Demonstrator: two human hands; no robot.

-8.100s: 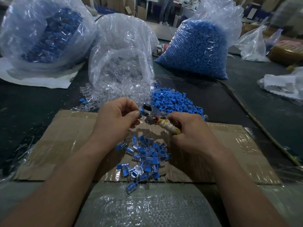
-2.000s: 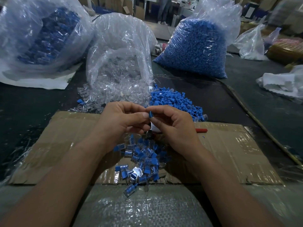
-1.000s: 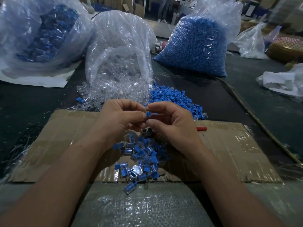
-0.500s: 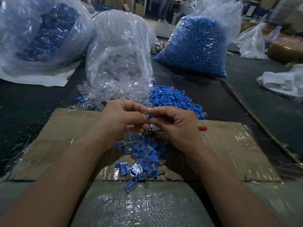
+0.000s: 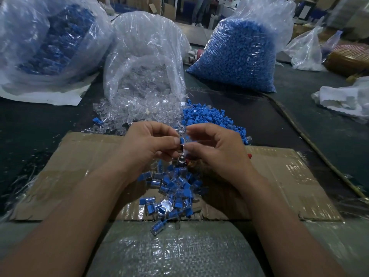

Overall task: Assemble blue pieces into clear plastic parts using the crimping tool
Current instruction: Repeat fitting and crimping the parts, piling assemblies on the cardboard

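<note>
My left hand (image 5: 147,146) and my right hand (image 5: 217,148) meet above the cardboard sheet (image 5: 79,168). Between their fingertips they pinch one small blue piece (image 5: 182,140) set against a clear plastic part (image 5: 186,139). The crimping tool (image 5: 182,161) lies on the cardboard under my right hand, mostly hidden; its metal head shows below the fingers and a red handle tip (image 5: 249,155) pokes out on the right. A heap of assembled blue-and-clear parts (image 5: 171,188) lies below my hands.
Loose clear parts (image 5: 127,114) spill from an open clear bag (image 5: 143,56). Loose blue pieces (image 5: 207,116) lie beside them. A full bag of blue pieces (image 5: 235,56) stands behind, another bag (image 5: 50,41) at far left. White bags sit at right.
My right hand set the crimping tool down on the cardboard. Both hands came together on a blue piece and a clear part, and over the last second they only shifted slightly.
</note>
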